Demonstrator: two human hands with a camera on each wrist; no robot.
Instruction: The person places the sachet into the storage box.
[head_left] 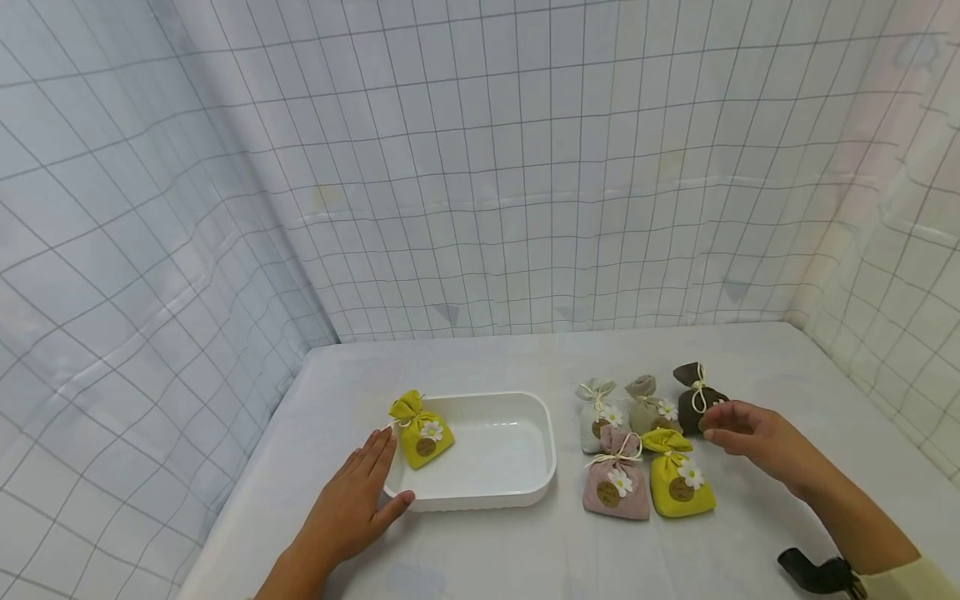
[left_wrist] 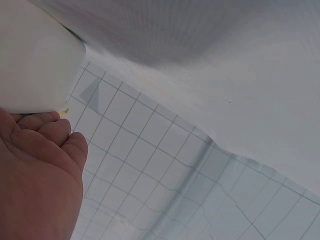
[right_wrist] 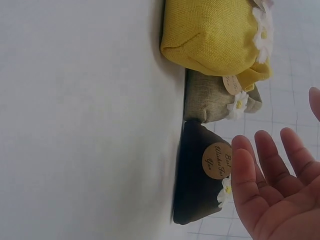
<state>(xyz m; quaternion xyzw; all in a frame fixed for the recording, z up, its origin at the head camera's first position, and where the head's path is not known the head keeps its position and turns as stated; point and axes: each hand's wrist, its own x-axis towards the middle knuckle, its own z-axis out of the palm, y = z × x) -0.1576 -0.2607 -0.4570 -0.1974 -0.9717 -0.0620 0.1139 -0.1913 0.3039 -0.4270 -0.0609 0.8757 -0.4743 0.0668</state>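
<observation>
My left hand (head_left: 352, 500) lies along the left side of a white rectangular tray (head_left: 495, 454), fingers straight and touching its rim. In the tray's left end, a yellow drawstring sachet (head_left: 415, 442) with a white flower leans on the wall. On the right, my right hand (head_left: 757, 442) hovers beside a dark brown sachet (head_left: 692, 410), fingers loosely bent and holding nothing. The right wrist view shows a gap between the fingertips and that sachet's round label (right_wrist: 216, 161). Next to it stand a beige sachet (head_left: 643, 414) and a pale grey one (head_left: 589, 427).
Nearer me are a pink sachet (head_left: 630, 496) and another yellow sachet (head_left: 663, 487), both flowered and labelled. A black curved object (head_left: 817, 575) is by the right wrist. Grid-patterned white curtains (head_left: 487, 183) enclose the back and sides of the white table (head_left: 480, 550).
</observation>
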